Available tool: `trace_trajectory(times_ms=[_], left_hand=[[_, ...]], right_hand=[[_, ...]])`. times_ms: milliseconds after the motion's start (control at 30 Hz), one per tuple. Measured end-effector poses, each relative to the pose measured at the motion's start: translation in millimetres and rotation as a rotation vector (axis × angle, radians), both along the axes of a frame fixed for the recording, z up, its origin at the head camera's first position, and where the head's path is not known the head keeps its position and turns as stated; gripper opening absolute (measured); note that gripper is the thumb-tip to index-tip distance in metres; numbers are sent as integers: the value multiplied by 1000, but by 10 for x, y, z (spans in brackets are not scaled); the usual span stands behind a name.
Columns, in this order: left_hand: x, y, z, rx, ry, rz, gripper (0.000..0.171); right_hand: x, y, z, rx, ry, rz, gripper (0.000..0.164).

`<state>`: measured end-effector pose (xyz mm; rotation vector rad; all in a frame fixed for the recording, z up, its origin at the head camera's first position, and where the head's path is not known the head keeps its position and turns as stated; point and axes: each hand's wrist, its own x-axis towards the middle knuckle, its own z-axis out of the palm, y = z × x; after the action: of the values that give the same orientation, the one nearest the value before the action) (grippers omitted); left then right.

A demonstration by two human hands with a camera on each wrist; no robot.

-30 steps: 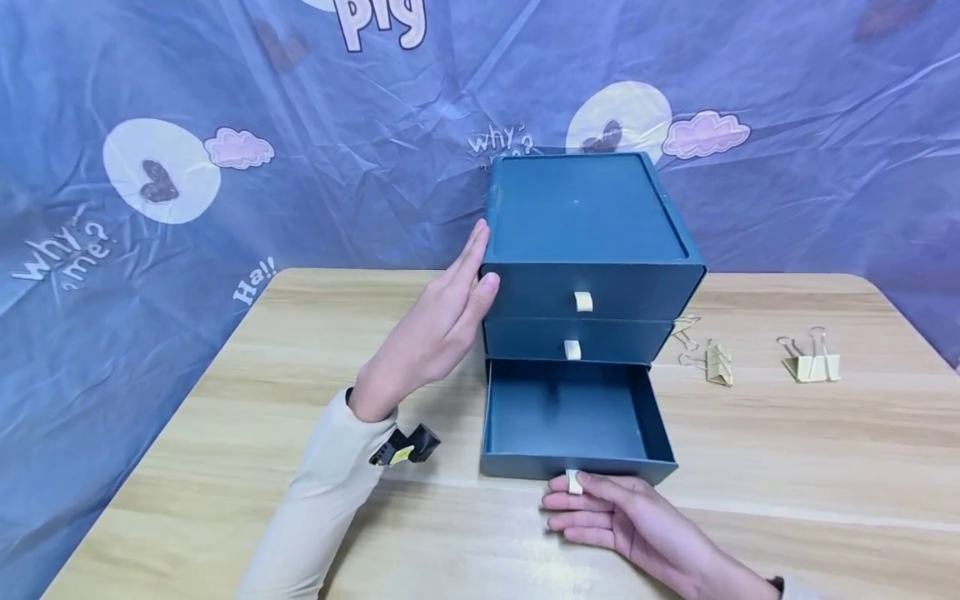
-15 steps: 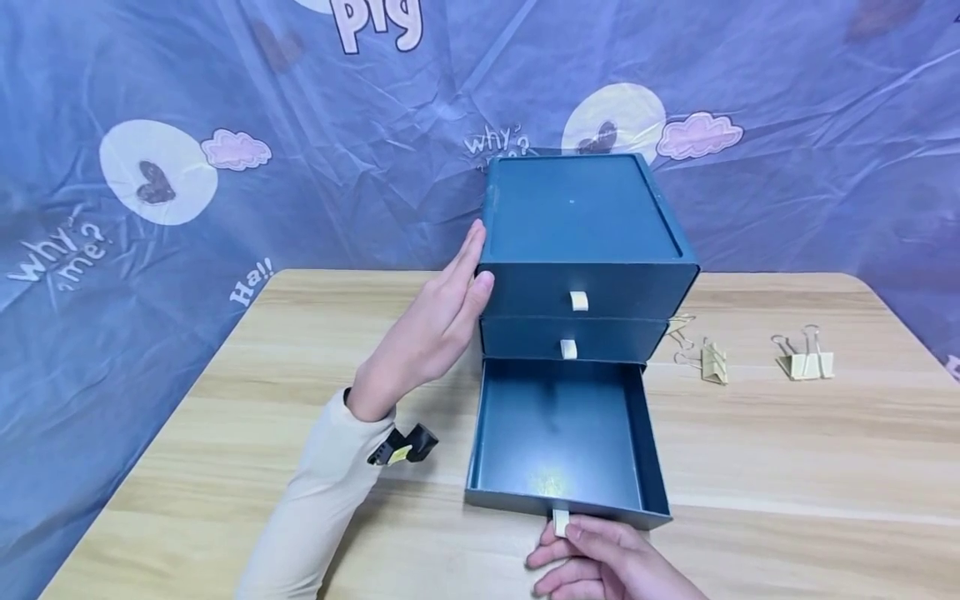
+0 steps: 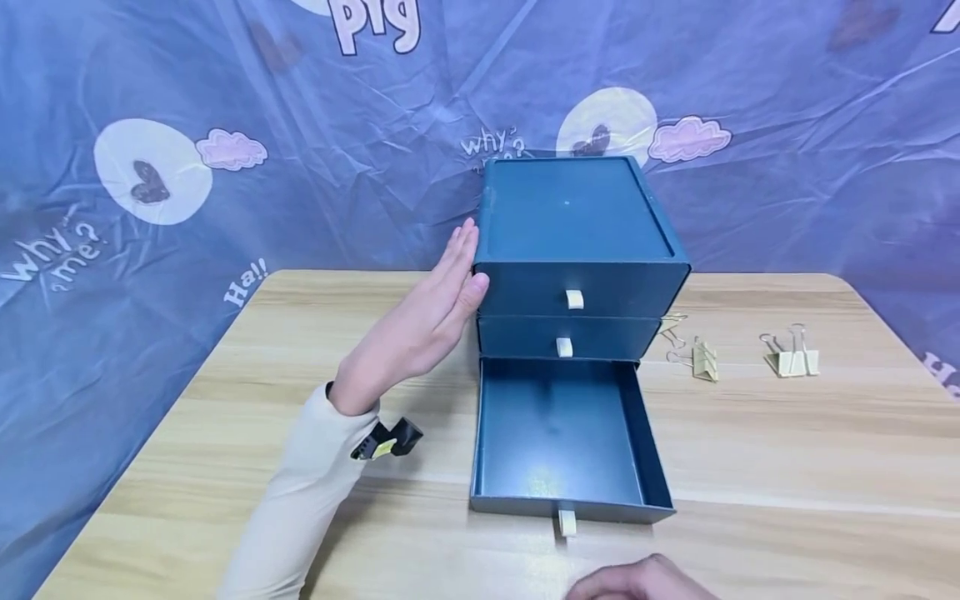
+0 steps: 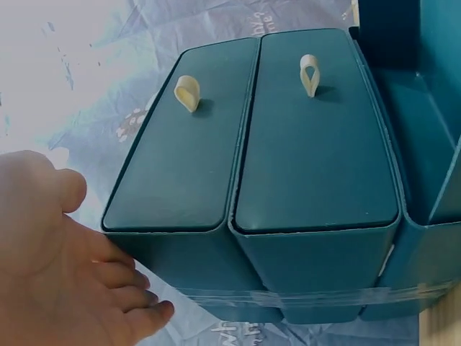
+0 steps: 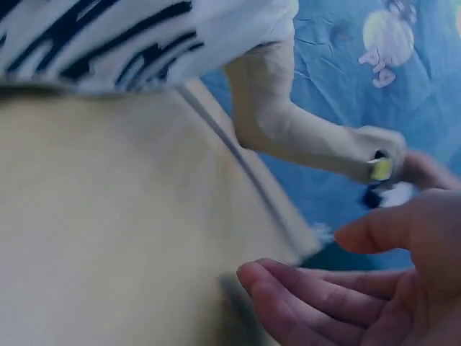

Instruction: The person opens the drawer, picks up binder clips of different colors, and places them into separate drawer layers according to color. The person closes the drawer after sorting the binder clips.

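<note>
Tabletop (image 3: 787, 450): drawer (image 3: 555, 433) out, right grip (image 3: 643, 581) cut off.

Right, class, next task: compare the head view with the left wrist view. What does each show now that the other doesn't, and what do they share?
Only the head view: the binder clips, the right hand, the top panel of the drawer unit, and the pull tab on the open bottom drawer.

Only the left wrist view: a clear strip, apparently tape, across the unit's side.

Both: the left hand beside the unit, two closed drawers, part of the open one, and the patterned cloth.
</note>
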<state>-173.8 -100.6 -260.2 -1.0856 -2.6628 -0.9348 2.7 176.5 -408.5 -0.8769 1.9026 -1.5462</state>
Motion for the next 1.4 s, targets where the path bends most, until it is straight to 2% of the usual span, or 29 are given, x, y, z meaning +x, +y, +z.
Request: trace_trajectory(times_ms=[67,133,200,300,333,400,500,633,700,800,967,1067,1133,1233,1333,1400], left_hand=[[-15,3,-1,1,9,-8,60],[-28,11,7,4,24,-22,59],[-40,18,31,5,39,-31,59],[-53,34,111,-22,61,-20,61],[-60,42,144,-37,72,-8,61],[-75,66,217,-76,91,22,63],[-110,101,336,-140,103,68,64],[-170,207,476,-205,81,97,65],[-202,273,539,-216,81,106,65],[-247,372,616,-223,65,138,66],[-361,510,677,-278,-65,273,70],[-460,581,699,-329,-127,322,70],[-527,628,713,-353,-145,320,69],[-613,689,708,-382,-170,292,68],[-671,724,652,-420,-167,249,66],[-691,735,603,-432,-152,227,65]], right_hand=[[-13,162,102,86,196,-21,22],[-23,370,250,189,308,-102,25],[-40,585,410,338,400,-269,27],[-162,931,560,538,554,-557,27],[-223,1048,588,591,571,-648,28],[-386,1306,611,625,546,-770,28],[-637,1639,613,674,434,-884,31],[-863,1916,553,771,338,-1021,51],[-941,1995,516,814,306,-1056,62],[-1042,2058,459,854,266,-1057,78],[-1173,2085,364,866,227,-1041,90],[-1237,2082,326,867,214,-1046,91],[-1285,2075,316,855,196,-1044,90],[-1350,2062,303,810,186,-1039,80],[-1392,2054,251,773,228,-1045,59],[-1398,2056,219,766,243,-1048,60]])
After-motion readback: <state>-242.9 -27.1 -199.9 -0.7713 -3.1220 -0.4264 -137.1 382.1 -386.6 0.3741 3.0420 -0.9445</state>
